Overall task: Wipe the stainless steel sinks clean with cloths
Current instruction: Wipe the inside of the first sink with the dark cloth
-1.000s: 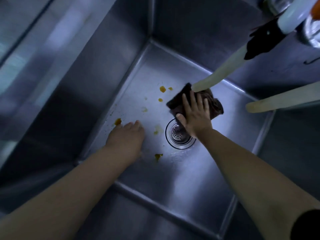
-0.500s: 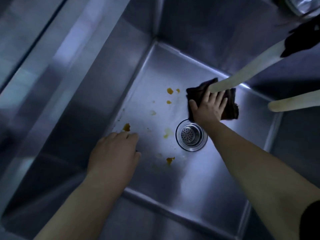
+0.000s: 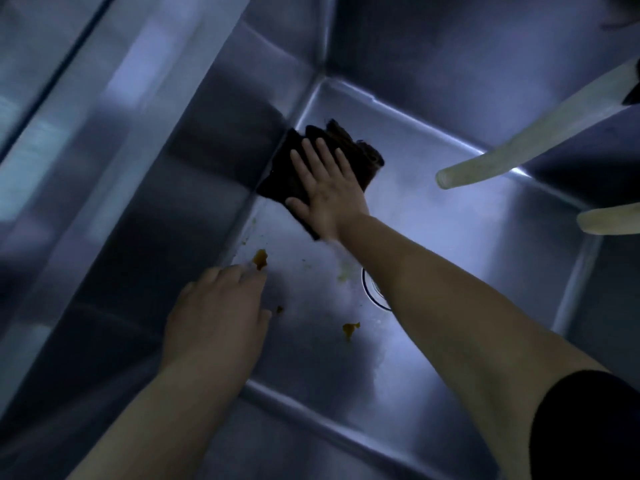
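- Dark cloth (image 3: 294, 174) lies against the sink (image 3: 450, 271) left wall, right hand (image 3: 329, 192) pressing it, fingers spread flat.
- Left hand (image 3: 218, 317) rests nearer, fingers loosely extended, empty, beside an orange stain (image 3: 260, 258).

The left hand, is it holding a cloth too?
No, the left hand is bare and rests on the sink floor; only the right hand presses the dark cloth.

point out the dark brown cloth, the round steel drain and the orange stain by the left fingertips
dark brown cloth (image 3: 280, 178): head view, bare lower-left part
round steel drain (image 3: 372, 294): head view, visible rim
orange stain (image 3: 260, 259): head view, blob's middle
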Motion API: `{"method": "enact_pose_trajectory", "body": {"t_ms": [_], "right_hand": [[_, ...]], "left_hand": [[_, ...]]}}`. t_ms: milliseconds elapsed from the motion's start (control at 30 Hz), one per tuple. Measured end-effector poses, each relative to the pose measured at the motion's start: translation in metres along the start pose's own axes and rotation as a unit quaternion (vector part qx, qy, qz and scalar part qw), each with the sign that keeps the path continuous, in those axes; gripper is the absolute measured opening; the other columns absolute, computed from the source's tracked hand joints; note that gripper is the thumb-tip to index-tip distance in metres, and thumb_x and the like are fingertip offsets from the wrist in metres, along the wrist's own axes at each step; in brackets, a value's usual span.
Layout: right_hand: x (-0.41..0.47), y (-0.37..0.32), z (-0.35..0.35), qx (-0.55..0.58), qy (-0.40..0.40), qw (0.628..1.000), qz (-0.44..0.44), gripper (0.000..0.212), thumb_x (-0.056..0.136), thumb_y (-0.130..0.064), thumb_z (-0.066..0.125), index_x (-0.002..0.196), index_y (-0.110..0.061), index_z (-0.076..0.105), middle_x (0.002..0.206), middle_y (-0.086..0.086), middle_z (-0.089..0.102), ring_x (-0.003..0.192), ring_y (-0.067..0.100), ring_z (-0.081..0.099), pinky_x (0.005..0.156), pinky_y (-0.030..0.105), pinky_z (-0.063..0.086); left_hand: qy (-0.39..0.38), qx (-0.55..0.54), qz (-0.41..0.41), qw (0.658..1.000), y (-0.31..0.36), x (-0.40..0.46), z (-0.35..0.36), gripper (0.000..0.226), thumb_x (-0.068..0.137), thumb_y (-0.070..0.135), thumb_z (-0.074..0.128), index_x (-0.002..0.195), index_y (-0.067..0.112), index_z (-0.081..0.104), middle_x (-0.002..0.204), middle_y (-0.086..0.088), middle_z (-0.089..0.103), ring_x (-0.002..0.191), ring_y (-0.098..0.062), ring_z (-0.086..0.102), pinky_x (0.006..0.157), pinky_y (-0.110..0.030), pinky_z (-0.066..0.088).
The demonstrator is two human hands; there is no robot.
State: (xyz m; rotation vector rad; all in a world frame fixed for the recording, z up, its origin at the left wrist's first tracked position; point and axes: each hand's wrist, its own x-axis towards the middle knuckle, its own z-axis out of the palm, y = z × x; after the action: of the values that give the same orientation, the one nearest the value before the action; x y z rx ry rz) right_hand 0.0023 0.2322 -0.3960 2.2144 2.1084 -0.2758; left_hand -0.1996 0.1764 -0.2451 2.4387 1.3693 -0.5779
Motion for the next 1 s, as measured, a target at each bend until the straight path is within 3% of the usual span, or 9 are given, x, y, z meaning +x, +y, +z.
{"method": "enact_pose_trajectory", "body": {"t_ms": [233, 400, 500, 633, 800, 900, 1000], "right_hand": [[-0.044, 0.093, -0.012, 0.026, 0.007, 0.99, 0.137, 0.072, 0.093, -0.054, 0.035, 0.151, -0.015, 0.018, 0.158, 0.012, 0.012, 0.147, 0.028, 0.006, 0.118, 0.044, 0.002], [-0.119, 0.155, -0.016, 0.036, 0.019, 0.968, 0.248, 0.075, 0.088, -0.052, 0.024, 0.146, -0.005, 0.031, 0.152, 0.022, 0.026, 0.143, 0.036, 0.019, 0.117, 0.048, 0.011], [-0.13, 0.158, -0.01, 0.03, 0.008, 0.933, 0.359, 0.07, 0.092, -0.048, 0.029, 0.148, -0.005, 0.026, 0.156, 0.018, 0.017, 0.145, 0.034, 0.011, 0.116, 0.048, 0.004], [-0.072, 0.125, -0.007, 0.068, 0.019, 0.866, 0.495, 0.073, 0.096, -0.042, 0.04, 0.15, -0.004, 0.01, 0.157, 0.022, 0.006, 0.144, 0.04, 0.003, 0.113, 0.056, 0.0], [0.017, 0.065, -0.012, 0.062, 0.023, 0.915, 0.398, 0.084, 0.087, -0.055, 0.041, 0.149, -0.004, 0.015, 0.153, 0.031, 0.005, 0.143, 0.045, 0.001, 0.113, 0.058, 0.0], [0.049, 0.031, -0.012, 0.032, 0.021, 0.964, 0.265, 0.08, 0.089, -0.057, 0.028, 0.15, -0.008, 0.014, 0.156, 0.025, 0.007, 0.144, 0.042, 0.001, 0.114, 0.058, 0.0], [0.056, 0.002, -0.011, 0.03, 0.019, 0.985, 0.17, 0.076, 0.09, -0.057, 0.015, 0.151, -0.011, 0.011, 0.158, 0.018, 0.006, 0.145, 0.037, -0.001, 0.116, 0.054, -0.001]], "left_hand": [[-0.006, -0.01, -0.024, 1.0, -0.001, 0.001, -0.002, 0.045, 0.087, 0.041, 0.05, 0.13, 0.031, 0.044, 0.135, 0.011, 0.046, 0.12, -0.016, 0.041, 0.097, -0.03, 0.036], [0.004, -0.032, -0.039, 0.999, 0.002, 0.001, -0.006, 0.04, 0.087, 0.043, 0.05, 0.124, 0.029, 0.049, 0.13, 0.009, 0.049, 0.118, -0.017, 0.042, 0.094, -0.032, 0.037], [0.01, -0.029, -0.038, 0.999, 0.004, 0.001, -0.008, 0.04, 0.088, 0.045, 0.049, 0.125, 0.03, 0.047, 0.13, 0.009, 0.048, 0.118, -0.017, 0.041, 0.094, -0.032, 0.036], [0.013, -0.036, -0.04, 0.998, 0.003, 0.001, -0.01, 0.043, 0.089, 0.045, 0.047, 0.129, 0.032, 0.043, 0.131, 0.01, 0.047, 0.119, -0.017, 0.04, 0.094, -0.033, 0.034], [0.013, -0.033, -0.051, 0.998, -0.001, 0.001, -0.009, 0.042, 0.09, 0.045, 0.046, 0.129, 0.032, 0.041, 0.132, 0.011, 0.045, 0.12, -0.016, 0.04, 0.096, -0.032, 0.033], [0.009, -0.025, -0.056, 0.998, -0.001, 0.002, -0.007, 0.043, 0.091, 0.046, 0.044, 0.131, 0.031, 0.039, 0.136, 0.011, 0.043, 0.122, -0.016, 0.039, 0.097, -0.032, 0.032], [0.006, -0.02, -0.06, 0.998, -0.003, 0.002, -0.005, 0.041, 0.09, 0.046, 0.045, 0.129, 0.032, 0.041, 0.134, 0.012, 0.045, 0.12, -0.016, 0.04, 0.096, -0.032, 0.033]]}}
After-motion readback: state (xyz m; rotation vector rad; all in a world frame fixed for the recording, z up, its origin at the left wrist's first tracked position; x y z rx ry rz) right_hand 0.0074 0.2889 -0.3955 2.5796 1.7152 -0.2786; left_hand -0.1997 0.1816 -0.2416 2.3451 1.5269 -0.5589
